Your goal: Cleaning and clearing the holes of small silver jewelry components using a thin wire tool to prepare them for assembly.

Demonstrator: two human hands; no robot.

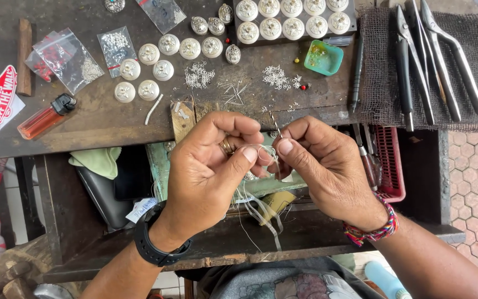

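Hands met over bench (112,119) edge — left hand (208,166) pinched thin wire (261,148), right hand (322,166) pinched its other end. Shaping step, seemingly; next bend needs steady grip.

Jewellery workshop: worn wooden bench (112,119), pliers (432,61) on mesh, silver domed ornaments (291,19), loose wire findings (199,76).

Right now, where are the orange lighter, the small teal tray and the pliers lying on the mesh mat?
orange lighter (43,119), head view, middle of its translucent orange body.
small teal tray (323,57), head view, on its inner floor near the centre.
pliers (437,61), head view, on the long metal handles over the mesh mat.
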